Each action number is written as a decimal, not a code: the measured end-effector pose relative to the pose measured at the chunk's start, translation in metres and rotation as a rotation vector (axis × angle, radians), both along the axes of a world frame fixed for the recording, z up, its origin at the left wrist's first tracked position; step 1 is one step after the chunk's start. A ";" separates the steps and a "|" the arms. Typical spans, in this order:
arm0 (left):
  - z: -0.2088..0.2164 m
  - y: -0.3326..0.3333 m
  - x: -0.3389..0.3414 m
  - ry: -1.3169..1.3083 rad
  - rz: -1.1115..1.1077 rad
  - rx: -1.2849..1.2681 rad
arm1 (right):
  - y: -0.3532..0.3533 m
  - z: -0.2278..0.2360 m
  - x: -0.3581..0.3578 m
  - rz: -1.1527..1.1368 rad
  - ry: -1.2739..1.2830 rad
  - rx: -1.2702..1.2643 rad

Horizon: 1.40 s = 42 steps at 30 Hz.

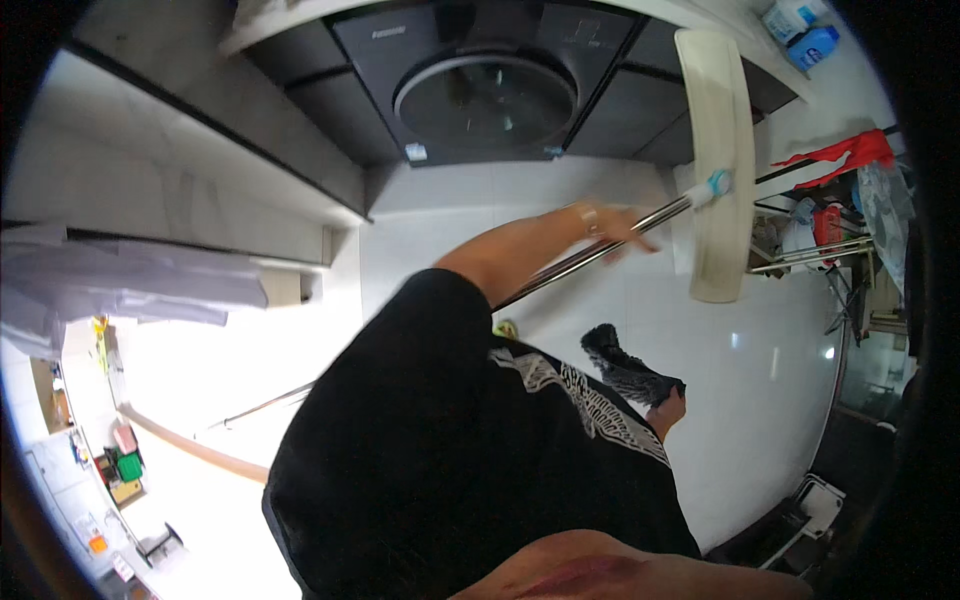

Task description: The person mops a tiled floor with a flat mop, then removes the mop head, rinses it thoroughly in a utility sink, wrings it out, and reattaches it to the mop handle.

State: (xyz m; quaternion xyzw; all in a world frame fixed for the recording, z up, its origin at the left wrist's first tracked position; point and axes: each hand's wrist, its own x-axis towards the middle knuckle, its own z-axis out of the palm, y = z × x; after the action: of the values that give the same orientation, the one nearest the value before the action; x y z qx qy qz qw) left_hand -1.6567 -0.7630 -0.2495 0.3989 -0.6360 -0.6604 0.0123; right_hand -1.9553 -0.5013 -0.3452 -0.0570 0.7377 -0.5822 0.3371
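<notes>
A flat mop is raised up in front of me, its long cream head [715, 250] standing on edge at the right. A pale blue and white joint [718, 183] ties the head to a shiny metal pole [570, 264]. My left hand [615, 225], with a band at the wrist, is closed over the pole a little below the joint; the pole's lower end is hidden behind my black shirt. Lower right, my right hand [668, 412] grips one end of a dark grey shaggy mop pad [630, 367], which hangs above the pale floor.
A dark front-loading washing machine [485, 100] stands ahead. Blue and white bottles [812, 42] sit at the top right. A cluttered rack with red cloth [850, 155] lies right. Pale cloth [130, 275] hangs at the left. A black folded item [780, 525] is lower right.
</notes>
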 end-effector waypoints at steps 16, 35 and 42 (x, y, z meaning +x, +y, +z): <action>-0.170 0.341 0.308 -0.637 0.371 0.535 | 0.092 -0.062 -0.087 0.186 0.441 0.266; -0.158 0.326 0.425 -1.694 -0.140 -0.129 | -0.044 -0.036 0.025 0.716 0.449 -0.191; -0.175 0.298 0.450 -1.714 -0.303 -0.234 | -0.053 0.015 0.081 0.438 0.068 -0.126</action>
State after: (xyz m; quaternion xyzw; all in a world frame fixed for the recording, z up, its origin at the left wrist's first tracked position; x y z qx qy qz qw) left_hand -1.2067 -0.4649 -0.4246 0.6652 -0.5360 -0.0584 -0.5165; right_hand -1.8741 -0.5539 -0.3304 -0.2563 0.6810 -0.5376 0.4261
